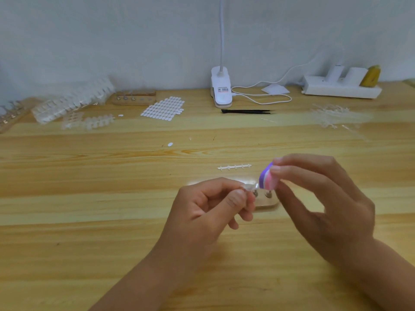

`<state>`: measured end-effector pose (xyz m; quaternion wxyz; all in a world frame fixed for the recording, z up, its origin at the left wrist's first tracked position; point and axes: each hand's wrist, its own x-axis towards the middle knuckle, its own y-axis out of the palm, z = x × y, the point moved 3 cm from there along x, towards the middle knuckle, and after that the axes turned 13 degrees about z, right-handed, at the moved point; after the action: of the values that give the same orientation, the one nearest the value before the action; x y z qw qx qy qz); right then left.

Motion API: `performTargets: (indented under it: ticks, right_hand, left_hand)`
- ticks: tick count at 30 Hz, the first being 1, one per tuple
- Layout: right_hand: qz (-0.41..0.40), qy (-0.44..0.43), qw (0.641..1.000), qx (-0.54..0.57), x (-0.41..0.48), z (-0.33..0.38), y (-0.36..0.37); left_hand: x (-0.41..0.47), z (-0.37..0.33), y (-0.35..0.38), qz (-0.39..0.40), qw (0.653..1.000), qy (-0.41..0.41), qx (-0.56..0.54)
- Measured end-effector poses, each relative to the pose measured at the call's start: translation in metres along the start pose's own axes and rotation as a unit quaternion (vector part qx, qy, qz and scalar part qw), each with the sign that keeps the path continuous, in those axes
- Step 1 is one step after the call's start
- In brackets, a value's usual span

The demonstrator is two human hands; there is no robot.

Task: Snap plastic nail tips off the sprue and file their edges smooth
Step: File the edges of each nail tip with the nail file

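The left hand (pixel 215 205) pinches a clear nail tip (pixel 249 186) between thumb and forefinger, above the tabletop (pixel 112 221). The right hand (pixel 321 198) pinches a small purple and pink file block (pixel 267 178), which appears to touch the end of the tip. A wooden holder (pixel 268 204) with metal pegs stands partly hidden behind both hands. A bare sprue (pixel 234 167) lies just beyond. Farther back are black tweezers (pixel 247 111), a white clip lamp (pixel 221 90), a sheet of white tabs (pixel 164 108) and stacked sprues (pixel 71 102) at the left.
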<state>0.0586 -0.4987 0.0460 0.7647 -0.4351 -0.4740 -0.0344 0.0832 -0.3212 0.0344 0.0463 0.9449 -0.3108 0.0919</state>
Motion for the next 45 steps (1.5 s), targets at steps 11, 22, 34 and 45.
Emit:
performTargets:
  ticks: [11, 22, 34, 45]
  right_hand:
    - [0.005, -0.025, 1.000, 0.000, -0.005, 0.011, 0.007]
    - [0.024, -0.047, 0.999, 0.014, -0.005, 0.013, 0.009]
    - [0.033, 0.032, 0.999, 0.019, -0.004, -0.010, 0.009]
    - [0.048, 0.094, 0.994, 0.020, -0.008, -0.019, 0.007]
  left_hand:
    - [0.003, -0.004, 0.005, 0.042, 0.993, -0.042, -0.106]
    - [0.003, 0.000, 0.008, 0.093, 0.986, -0.054, -0.130]
    - [0.006, 0.002, 0.002, 0.094, 0.986, -0.033, -0.136]
    - [0.003, 0.012, -0.050, -0.080, 0.975, -0.115, 0.173]
